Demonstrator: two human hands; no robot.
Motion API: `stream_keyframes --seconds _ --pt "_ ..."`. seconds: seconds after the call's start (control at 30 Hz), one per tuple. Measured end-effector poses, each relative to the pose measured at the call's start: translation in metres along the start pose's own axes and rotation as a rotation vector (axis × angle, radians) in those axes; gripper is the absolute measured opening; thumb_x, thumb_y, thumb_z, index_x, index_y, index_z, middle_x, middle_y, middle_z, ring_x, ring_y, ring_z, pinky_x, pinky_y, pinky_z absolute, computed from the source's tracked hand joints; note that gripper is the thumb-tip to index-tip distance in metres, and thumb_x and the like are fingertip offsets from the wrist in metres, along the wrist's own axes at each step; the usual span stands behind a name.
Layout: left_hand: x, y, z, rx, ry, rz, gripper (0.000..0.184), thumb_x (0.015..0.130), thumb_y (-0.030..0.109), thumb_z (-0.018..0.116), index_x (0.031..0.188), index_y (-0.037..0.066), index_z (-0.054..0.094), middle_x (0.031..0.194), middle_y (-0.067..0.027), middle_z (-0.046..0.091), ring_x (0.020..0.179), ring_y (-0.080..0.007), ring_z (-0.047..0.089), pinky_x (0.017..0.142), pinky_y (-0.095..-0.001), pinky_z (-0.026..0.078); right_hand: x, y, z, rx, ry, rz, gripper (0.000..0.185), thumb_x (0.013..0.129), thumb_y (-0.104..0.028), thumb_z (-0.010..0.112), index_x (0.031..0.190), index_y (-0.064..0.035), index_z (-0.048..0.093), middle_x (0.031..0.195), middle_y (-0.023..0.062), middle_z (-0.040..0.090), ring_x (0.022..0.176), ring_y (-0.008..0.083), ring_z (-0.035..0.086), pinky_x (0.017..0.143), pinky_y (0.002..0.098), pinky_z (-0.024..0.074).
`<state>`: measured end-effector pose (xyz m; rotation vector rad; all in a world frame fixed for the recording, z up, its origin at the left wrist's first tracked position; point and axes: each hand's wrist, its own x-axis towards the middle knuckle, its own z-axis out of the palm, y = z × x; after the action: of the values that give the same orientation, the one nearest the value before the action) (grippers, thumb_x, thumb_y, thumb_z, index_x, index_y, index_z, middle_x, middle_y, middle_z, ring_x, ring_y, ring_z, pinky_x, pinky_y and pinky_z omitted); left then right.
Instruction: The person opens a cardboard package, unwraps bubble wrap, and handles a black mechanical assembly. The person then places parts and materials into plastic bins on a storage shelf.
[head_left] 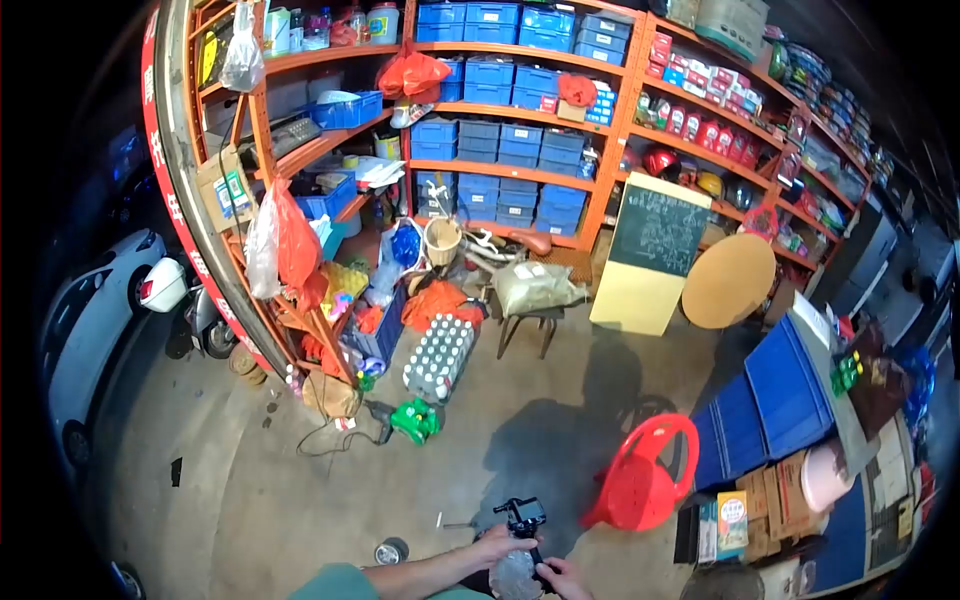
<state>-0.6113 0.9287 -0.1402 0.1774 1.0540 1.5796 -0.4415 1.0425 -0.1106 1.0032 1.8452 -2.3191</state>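
Green sleeve [340, 583] nearest, my left grip [503, 545] is clamping the black device [525, 513]; my right grip [568, 579] is meeting its stem [537, 556] — whether closed, I can't tell. Between them, above the floor [290, 520], it's looking light, stiff, fragile-topped — the stem suiting holding best.

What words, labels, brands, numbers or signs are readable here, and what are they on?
None reads clearly enough to quote.
Red sign strip: large white characters, too blurred and slanted.
Chalkboard: rows of pale handwriting, too small.
Blue storage bins: pale labels, too small.
Yellow-and-white printed box: print too blurred.
Black handheld device: no legible marking.
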Motion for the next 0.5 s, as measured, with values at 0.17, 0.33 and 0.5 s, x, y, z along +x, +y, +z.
stream_keyframes --seconds 0.17,0.33,0.5 --pt "0.072 0.113 -0.010 0.023 0.016 0.050 0.043 0.083 0.008 0.074 0.123 0.007 0.059 0.111 -0.0058 0.067 0.107 -0.0179 0.062 0.096 -0.0347 0.048 0.100 -0.084 -0.026 -0.627 0.015 -0.403 0.026 0.091 -0.030 0.066 0.095 -0.0046 0.068 0.073 0.0021 0.064 0.063 0.0114 0.058 0.055 0.0265 0.0459" --pt "0.141 0.162 -0.045 -0.114 0.020 0.116 0.036 0.083 0.009 0.073 0.116 0.007 0.060 0.107 -0.0039 0.067 0.105 -0.0167 0.061 0.093 -0.0340 0.049 0.178 -0.153 -0.031 -0.271 -0.181 0.116 0.020 0.092 -0.022 0.061 0.083 -0.0047 0.061 0.079 0.0022 0.064 0.074 0.0149 0.061 0.070 0.0280 0.0497" --pt "0.203 0.226 -0.087 -0.265 0.115 0.191 0.034 0.084 0.003 0.071 0.116 0.006 0.059 0.115 -0.0062 0.062 0.113 -0.0188 0.058 0.097 -0.0360 0.048 0.286 -0.189 -0.024 -0.107 -0.152 0.037 0.022 0.093 -0.029 0.064 0.098 -0.0084 0.069 0.072 -0.0037 0.062 0.059 0.0060 0.053 0.054 0.0220 0.0419"
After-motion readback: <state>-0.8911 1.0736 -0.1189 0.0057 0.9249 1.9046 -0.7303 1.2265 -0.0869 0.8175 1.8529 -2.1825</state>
